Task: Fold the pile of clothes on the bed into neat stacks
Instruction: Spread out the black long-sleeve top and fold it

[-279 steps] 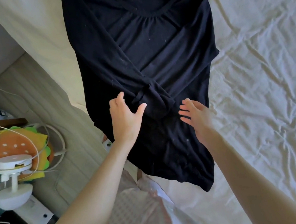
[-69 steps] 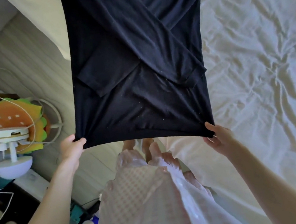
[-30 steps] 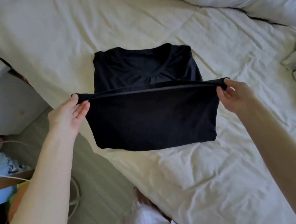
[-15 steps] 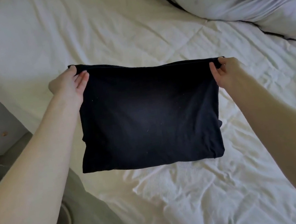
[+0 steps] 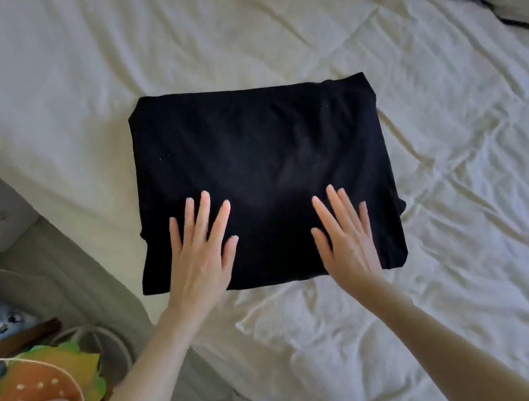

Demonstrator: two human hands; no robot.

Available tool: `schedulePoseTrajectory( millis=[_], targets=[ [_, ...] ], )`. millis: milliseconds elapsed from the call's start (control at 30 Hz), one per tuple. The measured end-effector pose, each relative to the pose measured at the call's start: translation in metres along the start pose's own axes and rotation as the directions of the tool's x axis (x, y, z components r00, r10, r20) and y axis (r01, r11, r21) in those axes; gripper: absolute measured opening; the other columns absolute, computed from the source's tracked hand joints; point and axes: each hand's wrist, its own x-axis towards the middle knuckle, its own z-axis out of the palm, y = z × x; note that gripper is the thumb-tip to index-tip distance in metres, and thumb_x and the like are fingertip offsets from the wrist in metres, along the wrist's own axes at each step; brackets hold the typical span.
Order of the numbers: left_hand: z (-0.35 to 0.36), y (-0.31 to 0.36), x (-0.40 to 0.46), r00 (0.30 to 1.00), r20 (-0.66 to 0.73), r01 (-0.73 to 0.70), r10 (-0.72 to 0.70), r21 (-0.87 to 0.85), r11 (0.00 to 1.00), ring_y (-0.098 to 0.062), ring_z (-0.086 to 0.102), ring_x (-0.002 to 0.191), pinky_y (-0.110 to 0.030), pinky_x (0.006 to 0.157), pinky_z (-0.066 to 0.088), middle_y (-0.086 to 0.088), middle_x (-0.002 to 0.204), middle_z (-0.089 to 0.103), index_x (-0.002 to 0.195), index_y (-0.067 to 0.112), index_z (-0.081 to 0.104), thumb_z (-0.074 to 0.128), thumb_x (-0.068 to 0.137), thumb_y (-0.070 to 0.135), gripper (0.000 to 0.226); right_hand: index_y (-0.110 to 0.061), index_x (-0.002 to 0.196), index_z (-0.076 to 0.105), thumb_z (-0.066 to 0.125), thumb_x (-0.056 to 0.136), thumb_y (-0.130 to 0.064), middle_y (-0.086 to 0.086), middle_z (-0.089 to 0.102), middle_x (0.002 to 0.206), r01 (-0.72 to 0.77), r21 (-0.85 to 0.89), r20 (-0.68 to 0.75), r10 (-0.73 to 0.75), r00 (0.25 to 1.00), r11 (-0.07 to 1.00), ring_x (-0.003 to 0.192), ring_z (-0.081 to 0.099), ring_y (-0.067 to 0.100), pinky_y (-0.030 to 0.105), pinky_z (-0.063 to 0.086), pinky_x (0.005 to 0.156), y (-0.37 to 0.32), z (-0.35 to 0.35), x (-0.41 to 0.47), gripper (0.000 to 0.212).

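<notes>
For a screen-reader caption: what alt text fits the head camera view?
Two open hands, left hand and right hand, rest flat on a folded black shirt lying on a wrinkled cream bedsheet. A burger-shaped toy sits lower left.

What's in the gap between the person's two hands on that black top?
Only bare cloth of the folded black top shows in the head view. The left hand and right hand lie flat on it, apart, with nothing else between them.
</notes>
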Motion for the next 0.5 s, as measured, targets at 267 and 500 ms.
schedulePoseTrajectory(
  millis=[267, 500],
  targets=[
    [0.006, -0.061, -0.024, 0.949, 0.01, 0.315, -0.315, 0.012, 0.949, -0.037, 0.009, 0.144, -0.058, 0.109, 0.02, -0.015, 0.157, 0.008, 0.151, 0.023, 0.012, 0.035, 0.1, 0.04, 0.058, -0.015, 0.145, 0.035, 0.045, 0.098, -0.025, 0.011, 0.024, 0.154, -0.36, -0.122, 0.096, 0.372, 0.923, 0.925, 0.142, 0.022, 0.029, 0.047, 0.014, 0.114, 0.074, -0.011, -0.047, 0.049],
    [0.001, -0.062, -0.039, 0.438, 0.697, 0.574, -0.568, -0.703, -0.42, -0.022, 0.061, 0.101, -0.032, 0.079, 0.049, -0.011, 0.118, 0.06, 0.111, 0.008, 0.055, 0.058, 0.093, 0.024, 0.024, 0.004, 0.105, 0.055, 0.059, 0.092, -0.022, 0.025, 0.06, 0.115, -0.705, 0.654, 0.555, 0.808, 0.2, -0.275, 0.091, 0.063, 0.029, 0.034, 0.052, 0.076, 0.066, -0.026, -0.032, 0.029]
  ],
)
